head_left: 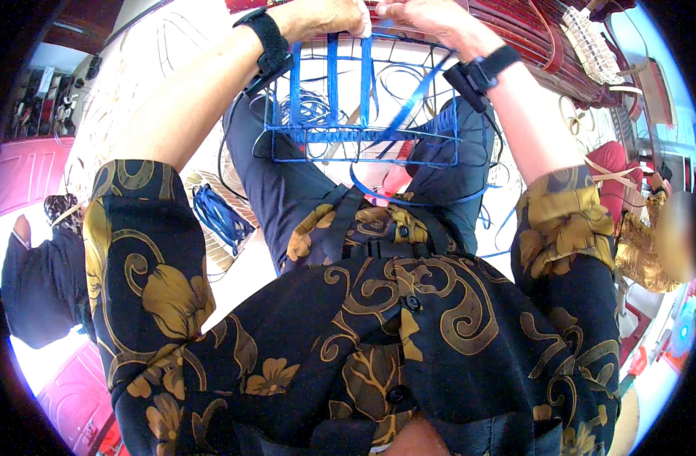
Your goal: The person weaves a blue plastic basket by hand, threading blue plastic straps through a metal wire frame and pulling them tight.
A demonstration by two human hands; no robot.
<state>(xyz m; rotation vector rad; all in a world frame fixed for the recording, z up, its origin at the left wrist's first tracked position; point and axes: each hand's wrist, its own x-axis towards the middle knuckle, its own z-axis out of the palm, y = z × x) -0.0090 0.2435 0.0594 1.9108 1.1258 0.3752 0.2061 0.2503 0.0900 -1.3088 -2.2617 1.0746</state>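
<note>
A rectangular wire basket frame (279, 156), partly wrapped in blue strip, sits over my thighs. Upright blue bands (332, 80) cross it, and a loose blue strip (411, 102) slants down its right side. My left hand (340, 17) is at the frame's top, fingers closed at the upper end of a blue band. Just right of it, my right hand (412, 17) is pinched at the top edge; what it holds is too small to make out. Tangled blue strips (302, 106) show behind the frame.
A blue coil (218, 216) lies left of my legs. Dark red slatted furniture (538, 45) stands at top right, with a pale woven piece (587, 49) on it. Other people sit at left (44, 281) and right (637, 243). Pale strips (576, 121) lie at right.
</note>
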